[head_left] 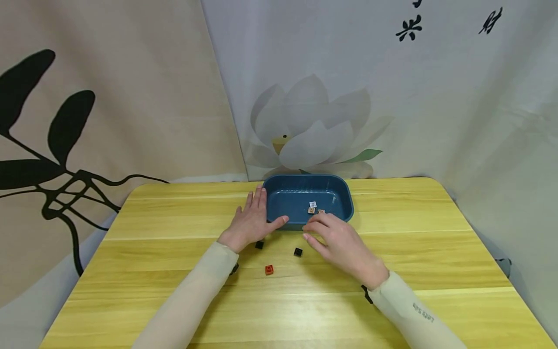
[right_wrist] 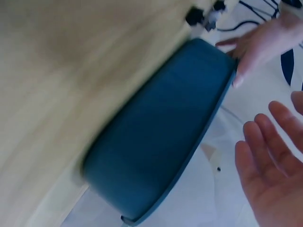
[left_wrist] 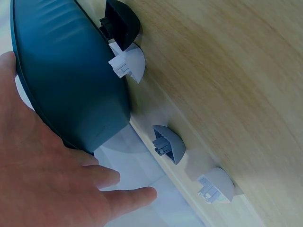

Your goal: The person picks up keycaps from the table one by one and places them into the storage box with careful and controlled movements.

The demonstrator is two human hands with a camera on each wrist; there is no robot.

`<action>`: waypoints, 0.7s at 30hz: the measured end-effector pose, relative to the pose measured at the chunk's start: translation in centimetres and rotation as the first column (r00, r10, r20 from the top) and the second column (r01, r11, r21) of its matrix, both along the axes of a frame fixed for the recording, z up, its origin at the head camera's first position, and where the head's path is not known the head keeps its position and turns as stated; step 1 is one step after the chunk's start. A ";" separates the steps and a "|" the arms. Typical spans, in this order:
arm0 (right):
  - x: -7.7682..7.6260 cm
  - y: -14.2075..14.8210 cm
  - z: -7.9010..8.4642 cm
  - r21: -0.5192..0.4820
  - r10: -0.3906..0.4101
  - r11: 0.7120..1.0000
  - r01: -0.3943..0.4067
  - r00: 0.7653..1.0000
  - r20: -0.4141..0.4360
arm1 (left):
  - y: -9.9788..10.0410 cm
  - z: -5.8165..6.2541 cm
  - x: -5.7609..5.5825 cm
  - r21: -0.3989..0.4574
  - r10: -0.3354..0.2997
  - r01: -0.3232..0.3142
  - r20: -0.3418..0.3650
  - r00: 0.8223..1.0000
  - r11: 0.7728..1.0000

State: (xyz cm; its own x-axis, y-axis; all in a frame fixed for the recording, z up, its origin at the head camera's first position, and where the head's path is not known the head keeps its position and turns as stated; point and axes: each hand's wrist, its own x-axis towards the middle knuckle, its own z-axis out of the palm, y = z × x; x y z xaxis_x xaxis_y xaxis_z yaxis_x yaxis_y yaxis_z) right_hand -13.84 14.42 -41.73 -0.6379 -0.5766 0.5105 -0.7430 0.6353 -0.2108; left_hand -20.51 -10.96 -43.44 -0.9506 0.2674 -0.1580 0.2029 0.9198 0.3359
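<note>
A dark blue tray (head_left: 287,196) stands near the table's far edge. Inside it lie a white block (head_left: 312,204) and two small orange-brown ones, one of them an orange-brown block (head_left: 311,210). My left hand (head_left: 250,220) lies along the tray's left end, fingers straight, thumb reaching over the near rim. My right hand (head_left: 344,245) hovers by the near right rim with loosely bent fingers; its spread fingers (right_wrist: 265,146) hold nothing in the right wrist view. Nearer me are a red block (head_left: 269,269) and two black blocks, one a black block (head_left: 298,252).
In the left wrist view, a black piece (left_wrist: 125,23), a white piece (left_wrist: 135,61), a grey piece (left_wrist: 173,144) and another white piece (left_wrist: 220,184) lie on the table beside the tray. A printed curtain (head_left: 305,58) hangs right behind the wooden table (head_left: 414,232).
</note>
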 end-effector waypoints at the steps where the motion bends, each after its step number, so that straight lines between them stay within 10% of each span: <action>1: 0.2 -0.1 -0.1 0.006 0.023 1.000 -0.023 1.000 0.000 | 0.0 0.0 0.0 0.001 0.000 0.000 -0.001 1.000 1.000; 10: 1.3 -1.0 -1.4 0.089 0.266 0.959 -0.269 0.963 0.043 | 0.1 -0.1 0.0 -0.024 0.002 -0.003 -0.010 1.000 1.000; 21: 2.1 -1.5 -2.0 0.312 0.205 0.909 -0.276 0.949 0.241 | 0.2 0.0 0.2 -0.031 0.012 -0.013 -0.015 1.000 0.999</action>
